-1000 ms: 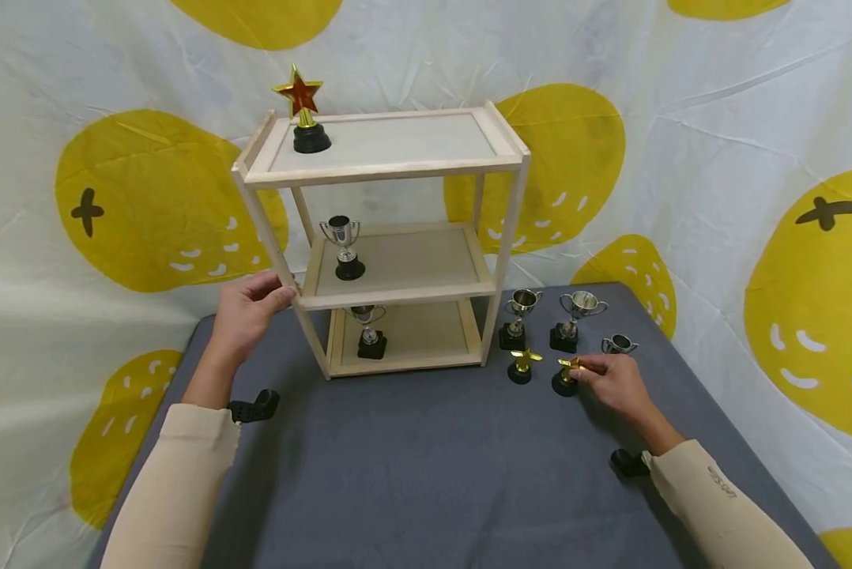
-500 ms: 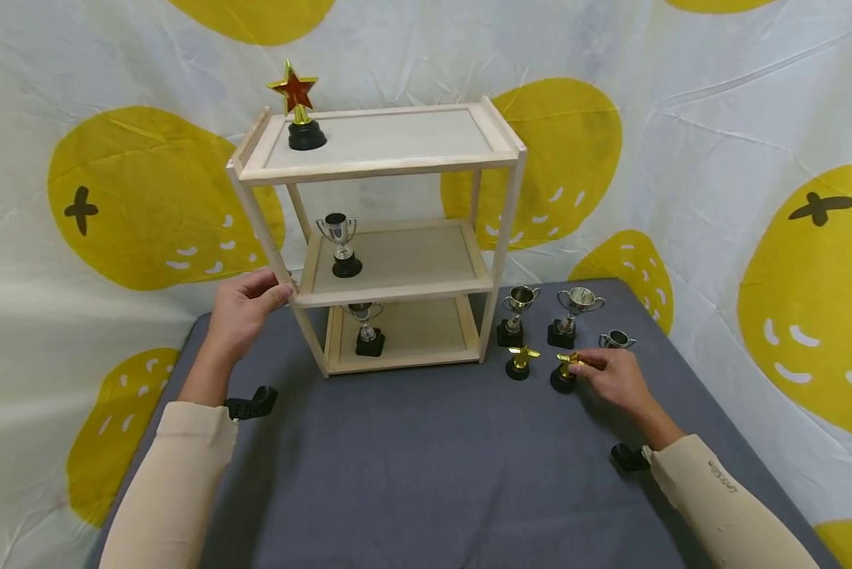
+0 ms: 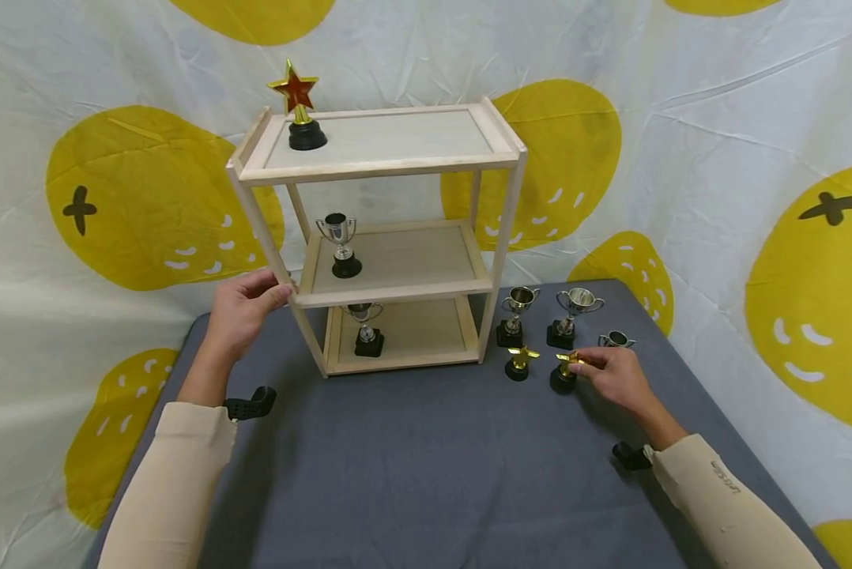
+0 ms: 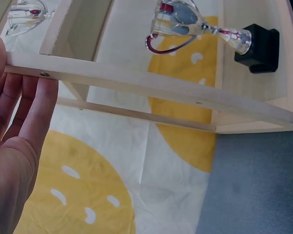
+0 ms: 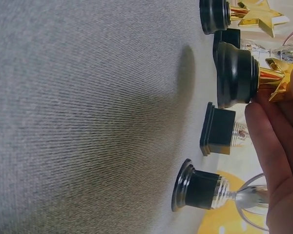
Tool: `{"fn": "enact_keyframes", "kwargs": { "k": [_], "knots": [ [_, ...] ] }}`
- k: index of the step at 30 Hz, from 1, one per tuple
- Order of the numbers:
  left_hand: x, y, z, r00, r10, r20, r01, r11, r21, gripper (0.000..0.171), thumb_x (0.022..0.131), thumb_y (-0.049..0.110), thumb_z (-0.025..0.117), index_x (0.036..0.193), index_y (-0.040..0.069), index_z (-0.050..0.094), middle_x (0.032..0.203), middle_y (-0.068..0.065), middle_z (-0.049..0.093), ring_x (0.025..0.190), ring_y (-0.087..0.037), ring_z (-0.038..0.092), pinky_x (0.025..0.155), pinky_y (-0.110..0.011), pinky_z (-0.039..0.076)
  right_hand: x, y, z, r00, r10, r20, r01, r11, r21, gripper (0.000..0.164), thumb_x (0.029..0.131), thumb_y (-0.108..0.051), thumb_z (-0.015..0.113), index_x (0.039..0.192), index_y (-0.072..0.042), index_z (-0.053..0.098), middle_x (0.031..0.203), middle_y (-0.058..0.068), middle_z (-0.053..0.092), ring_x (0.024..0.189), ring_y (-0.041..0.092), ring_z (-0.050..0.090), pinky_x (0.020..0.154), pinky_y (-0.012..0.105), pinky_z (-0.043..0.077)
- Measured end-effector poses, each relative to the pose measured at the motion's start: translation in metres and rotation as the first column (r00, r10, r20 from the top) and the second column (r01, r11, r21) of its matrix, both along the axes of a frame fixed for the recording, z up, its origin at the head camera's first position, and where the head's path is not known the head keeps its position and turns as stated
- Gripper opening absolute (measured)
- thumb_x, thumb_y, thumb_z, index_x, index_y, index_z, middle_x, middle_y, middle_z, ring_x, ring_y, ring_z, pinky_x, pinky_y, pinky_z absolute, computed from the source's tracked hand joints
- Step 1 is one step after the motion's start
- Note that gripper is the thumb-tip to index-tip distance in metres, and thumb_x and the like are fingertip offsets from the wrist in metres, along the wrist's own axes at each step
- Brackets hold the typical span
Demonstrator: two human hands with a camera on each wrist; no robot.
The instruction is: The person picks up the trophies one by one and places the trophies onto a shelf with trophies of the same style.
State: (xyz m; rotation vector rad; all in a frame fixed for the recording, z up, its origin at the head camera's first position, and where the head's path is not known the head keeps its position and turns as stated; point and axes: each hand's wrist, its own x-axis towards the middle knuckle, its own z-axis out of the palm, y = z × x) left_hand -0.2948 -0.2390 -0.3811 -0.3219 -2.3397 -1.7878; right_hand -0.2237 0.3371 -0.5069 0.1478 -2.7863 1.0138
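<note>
At the left, my left hand (image 3: 244,312) grips the front left post of a pale wooden three-tier shelf (image 3: 397,299). The left wrist view shows the thumb on one side of the post (image 4: 132,80) and fingers on the other. Over at the right, my right hand (image 3: 616,381) pinches a gold star trophy (image 3: 563,380) by its star, which the fingers partly cover. Its round black base (image 5: 234,75) points down at the cloth; whether it touches, I cannot tell. Another gold star trophy (image 3: 518,367) stands just left of it.
Behind the star trophies stand silver cups (image 3: 519,304), (image 3: 577,304) and a partly hidden cup (image 3: 616,339). The shelf bears a red-and-gold star trophy (image 3: 305,134) on top, a silver cup (image 3: 341,245) midway and another cup (image 3: 367,336) below. Grey cloth (image 3: 397,466) covers the table.
The head view has shifted slightly. Both hands keep their holds, and no trophy has visibly changed place.
</note>
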Motion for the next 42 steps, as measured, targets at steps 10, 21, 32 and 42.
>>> {"fn": "enact_keyframes", "kwargs": {
  "k": [10,21,32,42],
  "knots": [
    [0.001,0.000,0.001,1.000,-0.012,-0.010,0.012,1.000,0.016,0.029,0.097,0.012,0.073,0.124,-0.001,0.073,0.096,0.018,0.073,0.092,0.000,0.069,0.083,-0.012,0.060,-0.001,-0.002,0.004,0.999,0.038,-0.020,-0.038,0.999,0.001,0.017,0.094,-0.010,0.076,0.107,0.001,0.081,0.098,0.019,0.080,0.073,0.003,0.067,0.056,0.022,0.050],
    [0.001,-0.001,0.000,1.000,-0.028,-0.014,0.029,0.998,0.048,0.028,0.097,0.010,0.073,0.123,0.001,0.074,0.097,0.016,0.074,0.093,-0.001,0.070,0.083,-0.013,0.060,-0.002,-0.003,0.010,0.997,0.057,-0.048,-0.057,0.998,0.003,0.017,0.094,-0.010,0.077,0.106,0.002,0.081,0.095,0.018,0.080,0.071,-0.008,0.060,0.055,0.021,0.050],
    [0.001,-0.001,0.000,1.000,-0.016,0.003,0.016,1.000,0.021,0.037,0.098,0.012,0.073,0.129,-0.007,0.068,0.098,0.018,0.073,0.094,-0.001,0.069,0.084,-0.012,0.060,0.000,-0.006,0.017,0.995,0.075,-0.069,-0.075,0.997,-0.003,0.018,0.092,-0.011,0.079,0.105,0.001,0.081,0.094,0.018,0.080,0.068,-0.007,0.059,0.053,0.020,0.046],
    [-0.001,-0.001,0.000,1.000,-0.020,-0.003,0.020,0.999,0.039,0.036,0.097,0.011,0.073,0.129,-0.006,0.069,0.098,0.017,0.073,0.093,-0.001,0.069,0.084,-0.013,0.060,0.000,-0.007,0.024,0.992,0.095,-0.084,-0.092,0.995,0.034,0.016,0.092,-0.011,0.079,0.105,-0.001,0.082,0.094,0.017,0.080,0.064,-0.001,0.058,0.051,0.021,0.043]
  ]
}}
